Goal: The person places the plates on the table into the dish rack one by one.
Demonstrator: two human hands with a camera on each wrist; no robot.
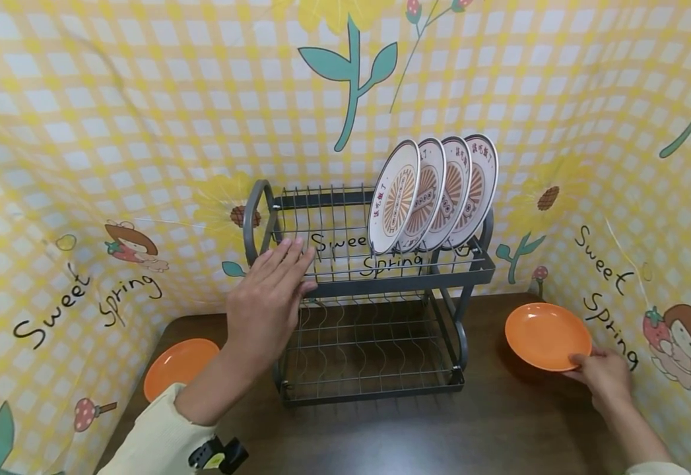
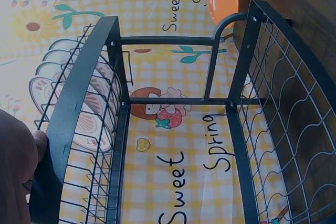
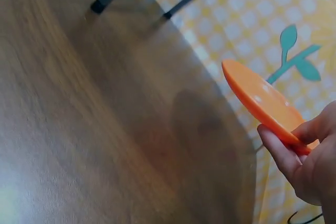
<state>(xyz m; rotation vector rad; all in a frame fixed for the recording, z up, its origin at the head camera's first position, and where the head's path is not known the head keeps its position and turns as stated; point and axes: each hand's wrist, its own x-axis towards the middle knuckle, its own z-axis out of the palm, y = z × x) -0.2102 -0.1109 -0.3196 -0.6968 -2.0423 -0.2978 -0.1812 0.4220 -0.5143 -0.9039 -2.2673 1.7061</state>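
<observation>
My right hand (image 1: 606, 377) pinches an orange plate (image 1: 544, 333) at its near right rim, the thumb on top and fingers underneath. This plate is held tilted over the right side of the table, as the right wrist view shows. On the left, my left hand (image 1: 266, 300) lies over the front left of the dark two-tier dish rack (image 1: 381, 289), its fingers straight. In the left wrist view its thumb (image 2: 40, 144) touches the upper front rail. Several white patterned plates (image 1: 394, 198) stand upright in the right part of the upper tier.
A second orange plate (image 1: 181, 363) lies at the left of the brown wooden table (image 1: 375, 435), partly behind my left forearm. The lower tier (image 1: 375, 343) has wavy wire dividers. A yellow checked cloth (image 1: 143, 132) stands behind and at both sides.
</observation>
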